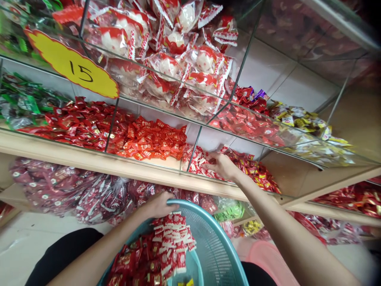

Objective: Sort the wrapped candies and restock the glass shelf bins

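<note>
My left hand (162,205) is closed on the rim of a teal plastic basket (228,242), which is tilted between my knees. Inside the basket lie dark red wrapped candies (129,260) and a pile of red-and-white packets (175,238), with a bit of yellow at the bottom. My right hand (222,165) reaches into a glass-fronted shelf compartment, its fingers bent at the red-and-white candies (198,159). Whether it has any between its fingertips is too small to tell.
Orange-red candies (154,139) fill the compartment to the left. Glass dividers and a wooden shelf edge (89,157) run across. Above hang large wrapped sweets (175,67) and a yellow "15" sign (73,63). A pink basket (268,262) stands at lower right.
</note>
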`<control>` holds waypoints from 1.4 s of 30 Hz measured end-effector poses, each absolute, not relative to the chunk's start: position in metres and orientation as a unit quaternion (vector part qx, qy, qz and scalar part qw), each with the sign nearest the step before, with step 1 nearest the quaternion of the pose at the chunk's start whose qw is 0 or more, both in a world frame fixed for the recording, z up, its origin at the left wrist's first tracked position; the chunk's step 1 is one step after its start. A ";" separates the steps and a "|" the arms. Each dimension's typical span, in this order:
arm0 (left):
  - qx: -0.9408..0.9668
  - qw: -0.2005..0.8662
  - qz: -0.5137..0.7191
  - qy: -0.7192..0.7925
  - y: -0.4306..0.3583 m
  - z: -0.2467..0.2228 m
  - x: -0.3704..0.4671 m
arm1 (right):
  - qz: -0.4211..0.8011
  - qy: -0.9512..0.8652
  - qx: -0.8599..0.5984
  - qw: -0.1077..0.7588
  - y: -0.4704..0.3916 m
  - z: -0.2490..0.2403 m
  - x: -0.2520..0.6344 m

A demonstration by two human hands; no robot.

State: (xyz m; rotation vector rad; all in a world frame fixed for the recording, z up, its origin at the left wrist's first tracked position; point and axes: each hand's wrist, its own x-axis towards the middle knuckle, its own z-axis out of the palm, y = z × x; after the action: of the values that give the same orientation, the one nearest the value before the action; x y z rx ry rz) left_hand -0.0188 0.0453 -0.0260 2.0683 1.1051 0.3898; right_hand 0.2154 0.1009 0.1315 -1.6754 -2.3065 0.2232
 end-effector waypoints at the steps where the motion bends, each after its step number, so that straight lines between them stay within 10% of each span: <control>1: 0.806 0.376 0.149 0.431 0.045 -0.024 -0.019 | 0.079 -0.792 -0.582 0.165 0.097 0.136 0.215; 8: 0.802 0.395 0.139 0.426 0.044 -0.016 -0.020 | 0.245 -0.714 -0.541 0.371 0.005 0.153 0.208; 17: 0.805 0.383 0.124 0.435 0.043 -0.015 -0.016 | 0.591 -0.395 -0.642 0.287 -0.108 -0.014 0.194; 42: 0.810 0.370 0.120 0.439 0.041 -0.013 -0.016 | 0.570 -0.392 -0.643 0.328 -0.111 -0.066 0.158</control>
State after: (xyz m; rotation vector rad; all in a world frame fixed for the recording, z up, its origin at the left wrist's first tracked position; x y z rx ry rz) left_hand -0.0164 0.0413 -0.0129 2.0772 1.1265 0.3072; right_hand 0.1583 -0.1107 -0.0659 -1.6831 -1.0261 1.4929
